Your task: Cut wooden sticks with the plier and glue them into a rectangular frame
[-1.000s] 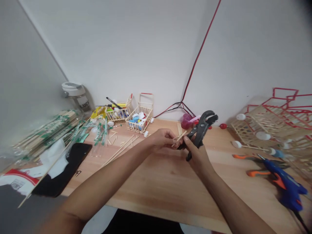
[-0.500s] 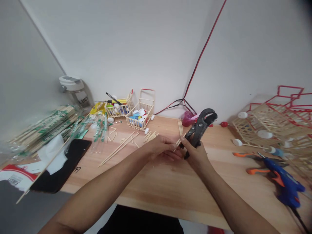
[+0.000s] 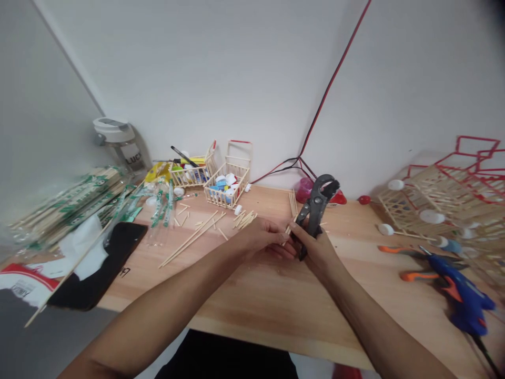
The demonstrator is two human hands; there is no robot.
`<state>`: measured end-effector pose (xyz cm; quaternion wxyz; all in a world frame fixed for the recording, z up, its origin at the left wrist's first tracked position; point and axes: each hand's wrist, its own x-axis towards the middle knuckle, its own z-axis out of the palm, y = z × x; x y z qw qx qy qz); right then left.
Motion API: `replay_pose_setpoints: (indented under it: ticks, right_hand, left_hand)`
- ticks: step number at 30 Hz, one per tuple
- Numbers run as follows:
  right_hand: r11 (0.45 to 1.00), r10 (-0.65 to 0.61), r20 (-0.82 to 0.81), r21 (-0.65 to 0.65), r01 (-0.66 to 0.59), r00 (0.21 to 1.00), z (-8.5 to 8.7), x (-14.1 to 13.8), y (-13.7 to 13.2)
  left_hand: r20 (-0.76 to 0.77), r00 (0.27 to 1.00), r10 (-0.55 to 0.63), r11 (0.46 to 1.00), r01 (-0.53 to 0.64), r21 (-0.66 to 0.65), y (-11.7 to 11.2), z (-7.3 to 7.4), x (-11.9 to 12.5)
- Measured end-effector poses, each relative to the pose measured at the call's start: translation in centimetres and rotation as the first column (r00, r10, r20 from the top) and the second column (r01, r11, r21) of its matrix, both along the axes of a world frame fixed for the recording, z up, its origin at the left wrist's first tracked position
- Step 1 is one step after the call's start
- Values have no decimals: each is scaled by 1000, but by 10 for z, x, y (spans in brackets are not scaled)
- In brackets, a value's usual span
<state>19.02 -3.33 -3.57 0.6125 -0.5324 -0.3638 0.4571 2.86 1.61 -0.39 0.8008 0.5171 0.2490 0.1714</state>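
Note:
Above the middle of the wooden table, my left hand is closed, pinching short thin wooden sticks between thumb and fingers. My right hand is wrapped round black pliers with a curved jaw head that points up and away from me. Its thumb also presses against the sticks, so both hands meet there. How many sticks are held is hard to make out. Behind the hands lie a few longer sticks. Cut short sticks lie to the left, beside two long sticks.
Two small stick-built carts filled with bits stand by the wall. Wrapped stick bundles, a black phone-like slab and a bottle are left. A blue glue gun, orange-handled pliers and red-railed carts are right.
The pliers have tilted and shifted slightly left and down in my right hand. My left hand stays nearly still with the sticks. The view has shifted a little.

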Motion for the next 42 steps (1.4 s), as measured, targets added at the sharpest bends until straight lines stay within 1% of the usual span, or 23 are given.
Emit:
replay_pose_setpoints:
  ticks: [2,4,6,8,14,16,18,20,21,23,25,26,27,28,30,31,32,34,37,40,42]
  right_hand:
    - [1000,-3,-83,-31,1,997,3,-1,0]
    - [999,-13,-147,-49,6,989,7,-2,0]
    - [998,-25,-177,-57,16,984,11,-3,0]
    - [998,-34,-207,-64,21,978,15,-3,-1]
    - [998,-30,-258,-69,12,966,18,-3,-1]
    - [998,-27,-268,-64,10,963,18,-3,-1]
    - [999,-31,-283,-47,18,959,19,-3,-1]
    - [999,-47,-300,-19,43,953,21,-3,-1]
    - [998,-56,-306,-5,57,950,22,-4,-1]
    - [997,-65,-310,16,74,949,23,-5,-1]
    - [996,-65,-305,34,79,950,23,-5,-1]
    - [995,-69,-297,48,87,952,22,-5,-1]
    - [994,-76,-283,60,96,956,22,-5,-1]
    - [992,-83,-265,70,104,961,21,-4,-2]
    - [992,-85,-229,70,104,970,19,-4,-2]
    - [993,-84,-223,61,100,971,19,-3,-3]
    - [994,-85,-229,50,99,970,19,-3,-3]
    - [993,-96,-259,38,110,961,19,-3,-3]
    - [993,-95,-265,42,110,959,19,-5,-4]
    - [995,-77,-210,40,87,975,15,-5,-3]
    - [997,-57,-123,46,63,991,11,-5,-3]
  left_hand:
    - [23,999,-41,999,41,7,2,-1,-1]
    - [54,991,-125,992,123,28,5,0,-3]
    - [51,978,-203,976,198,93,8,2,-6]
    - [19,975,-220,959,213,187,9,5,-7]
    - [-29,996,-89,912,93,399,2,7,-4]
    - [-36,998,-44,870,56,490,-1,8,-1]
    - [-51,999,1,811,29,584,-3,8,0]
    - [-78,996,44,759,17,651,-5,9,2]
    - [-92,994,63,744,15,667,-5,9,3]
    - [-114,989,90,732,12,681,-7,10,4]
    - [-107,989,102,745,-4,667,-8,9,6]
    - [-94,990,101,769,-18,639,-9,9,6]
    - [-75,993,90,806,-29,592,-9,8,6]
    - [-49,996,68,853,-33,521,-8,7,7]
    - [14,1000,6,942,-10,336,-7,5,7]
    - [45,999,-27,969,15,245,-5,3,6]
    - [72,996,-52,985,40,169,-4,3,6]
    - [91,993,-75,995,68,73,-1,1,5]
    - [80,995,-63,998,62,11,1,1,5]
    - [60,998,-10,1000,11,-23,0,1,6]
    - [40,998,43,999,-41,-30,-1,0,8]
